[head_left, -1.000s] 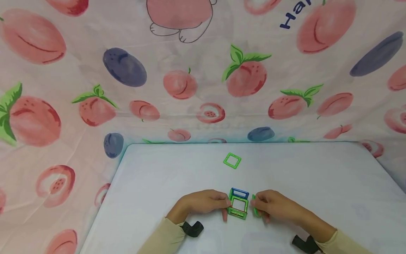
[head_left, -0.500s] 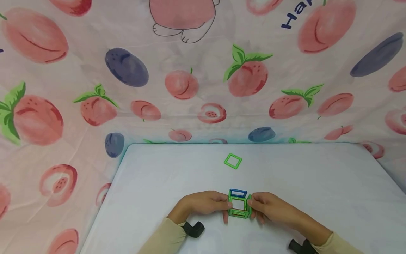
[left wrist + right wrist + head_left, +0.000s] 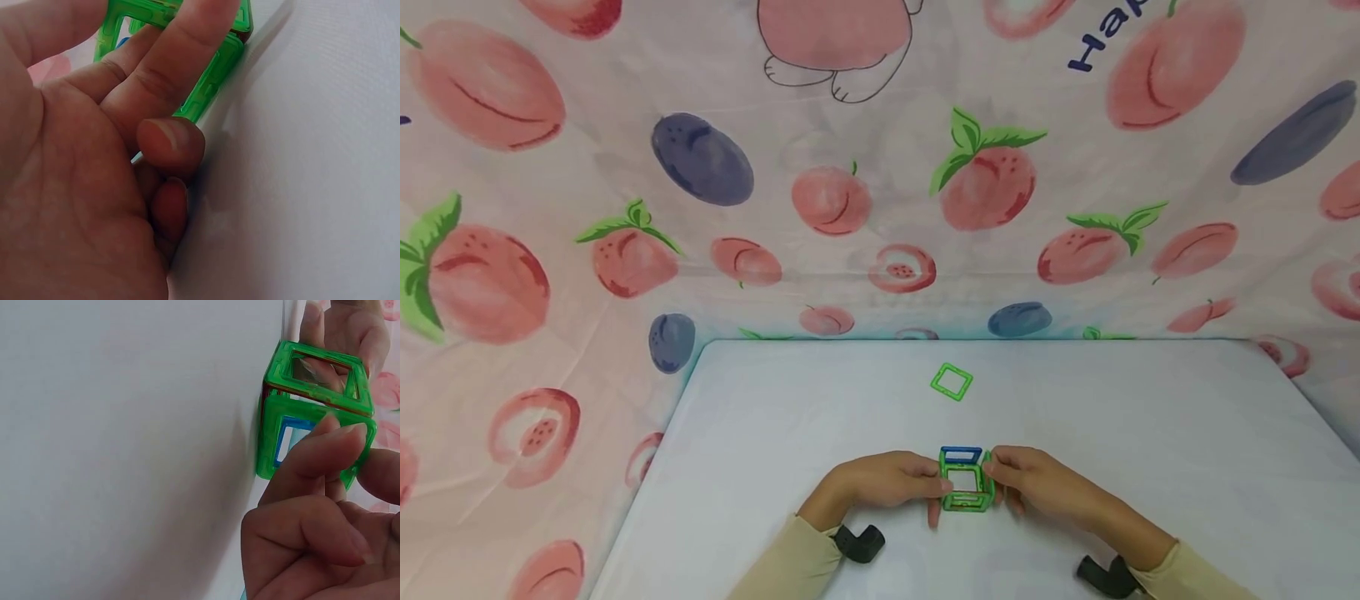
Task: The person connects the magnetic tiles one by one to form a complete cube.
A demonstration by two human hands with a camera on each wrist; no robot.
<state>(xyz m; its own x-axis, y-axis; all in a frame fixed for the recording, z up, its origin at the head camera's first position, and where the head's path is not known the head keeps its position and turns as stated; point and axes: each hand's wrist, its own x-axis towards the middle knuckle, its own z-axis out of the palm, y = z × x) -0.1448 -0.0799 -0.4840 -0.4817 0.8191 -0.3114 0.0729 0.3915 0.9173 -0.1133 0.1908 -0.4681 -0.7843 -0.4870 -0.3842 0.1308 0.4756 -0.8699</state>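
A small open-topped box of green magnetic tiles (image 3: 967,504), with a blue tile (image 3: 961,450) at its far side, stands on the table. My left hand (image 3: 887,479) grips the box's left side, thumb against the near left corner. On the opposite side, my right hand (image 3: 1041,482) pinches a green square tile (image 3: 269,440) that stands against the box's right side. In the left wrist view the fingers partly cover the green tiles (image 3: 206,90). The blue tile shows through the green frame in the right wrist view.
One loose green square tile (image 3: 942,376) lies flat on the white table (image 3: 790,400), beyond the box. A fruit-patterned cloth (image 3: 865,142) hangs behind the table and along its left side. Black wrist mounts (image 3: 860,543) sit on both wrists.
My right hand has moved left and brought its green tile from apart to the box's right side. The left hand keeps its grip, and the box has turned slightly.
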